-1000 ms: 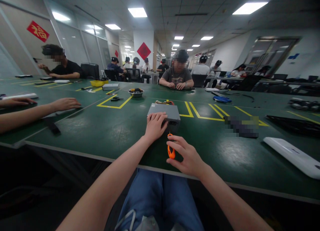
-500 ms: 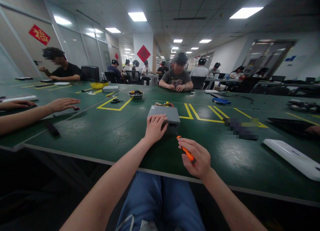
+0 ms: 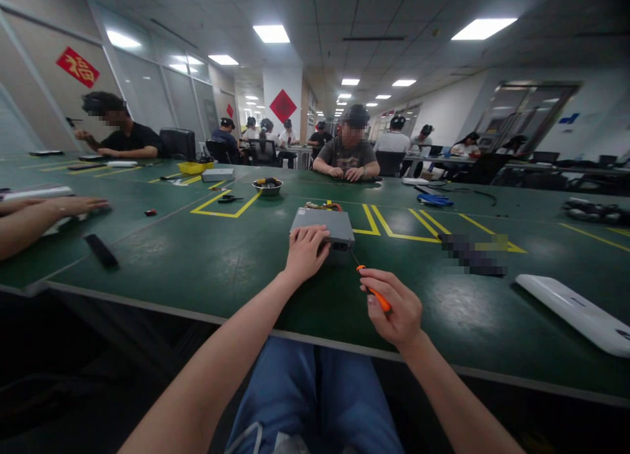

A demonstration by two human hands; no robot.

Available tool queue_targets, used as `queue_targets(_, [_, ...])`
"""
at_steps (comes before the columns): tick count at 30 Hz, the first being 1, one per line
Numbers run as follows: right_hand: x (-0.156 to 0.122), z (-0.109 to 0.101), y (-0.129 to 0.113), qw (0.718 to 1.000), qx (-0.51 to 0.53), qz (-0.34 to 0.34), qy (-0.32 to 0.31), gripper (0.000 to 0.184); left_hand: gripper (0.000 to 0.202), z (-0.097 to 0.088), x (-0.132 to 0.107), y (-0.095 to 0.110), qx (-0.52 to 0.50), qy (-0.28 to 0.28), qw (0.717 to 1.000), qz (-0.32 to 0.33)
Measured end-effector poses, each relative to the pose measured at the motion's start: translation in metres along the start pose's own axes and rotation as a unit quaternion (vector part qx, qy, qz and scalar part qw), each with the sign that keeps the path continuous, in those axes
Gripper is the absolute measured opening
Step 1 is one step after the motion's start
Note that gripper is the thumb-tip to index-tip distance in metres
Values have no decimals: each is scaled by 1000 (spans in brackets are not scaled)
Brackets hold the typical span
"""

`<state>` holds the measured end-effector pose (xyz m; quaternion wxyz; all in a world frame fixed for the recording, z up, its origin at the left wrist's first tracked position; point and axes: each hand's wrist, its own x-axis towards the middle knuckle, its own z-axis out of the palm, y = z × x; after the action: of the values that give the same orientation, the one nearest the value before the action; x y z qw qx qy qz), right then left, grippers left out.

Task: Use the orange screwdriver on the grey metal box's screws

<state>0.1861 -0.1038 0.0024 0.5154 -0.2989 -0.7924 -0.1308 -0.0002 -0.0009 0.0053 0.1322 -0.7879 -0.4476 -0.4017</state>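
Observation:
A grey metal computer power supply [image 3: 329, 223] lies on the green table in front of me, coloured wires showing behind it. Over its near left edge my left hand [image 3: 306, 250] is closed, fingers on the top and thumb at the front face with the socket. My right hand [image 3: 396, 308] grips a screwdriver [image 3: 380, 298] by its orange handle. The thin shaft points up and left, its end close to the front right corner of the power supply. Whether the tip touches the casing, I cannot tell.
A metal bowl [image 3: 267, 187] of small parts stands beyond, left of centre. To the right lie a white casing [image 3: 573, 309] and blue cable [image 3: 435, 199]. A black strip [image 3: 102, 250] and a neighbour's hand [image 3: 81, 206] are at left. Another person sits opposite.
My right hand and the screwdriver have shifted slightly right and down. My left hand and the power supply stay put. The neighbour's hand at left has drawn back leftward.

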Motion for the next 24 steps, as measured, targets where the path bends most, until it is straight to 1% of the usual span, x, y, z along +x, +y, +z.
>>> queue_targets(3, [-1, 1, 0, 1000, -8, 3, -1, 28, 22, 0, 0, 1, 0, 1, 1000, -2])
queue_targets(5, [-1, 3, -1, 1000, -21, -3, -20, 27, 22, 0, 0, 1, -1, 0, 1000, -4])
queue_targets(9, [3, -1, -2, 995, -35, -33, -88, 29, 22, 1, 0, 1, -2, -1, 1000, -7])
queue_targets(13, [9, -10, 2, 979, -39, -77, -183, 32, 22, 2, 0, 0, 1, -2, 1000, -1])
queue_targets(14, [10, -12, 4, 977, -43, -86, -188, 32, 22, 2, 0, -1, 1, -1, 1000, 0])
queue_targets(16, [8, -11, 8, 981, -43, -99, -159, 31, 21, 2, 0, -1, 1, 1, 1000, 0])
queue_targets(18, [5, -8, 11, 989, -29, -91, -111, 31, 21, 2, 0, -1, 2, 1, 1000, -2])
queue_targets(19, [3, -6, 11, 991, -26, -80, -100, 31, 21, 2, 0, -1, 2, 0, 1000, -2])
queue_targets(21, [-1, -3, 12, 993, -24, -74, -93, 32, 21, 2, 0, 0, 3, -1, 1000, -3])
queue_targets(24, [-5, -2, 10, 990, -24, -84, -115, 31, 21, 2, -1, 0, 6, -1, 1000, -6])
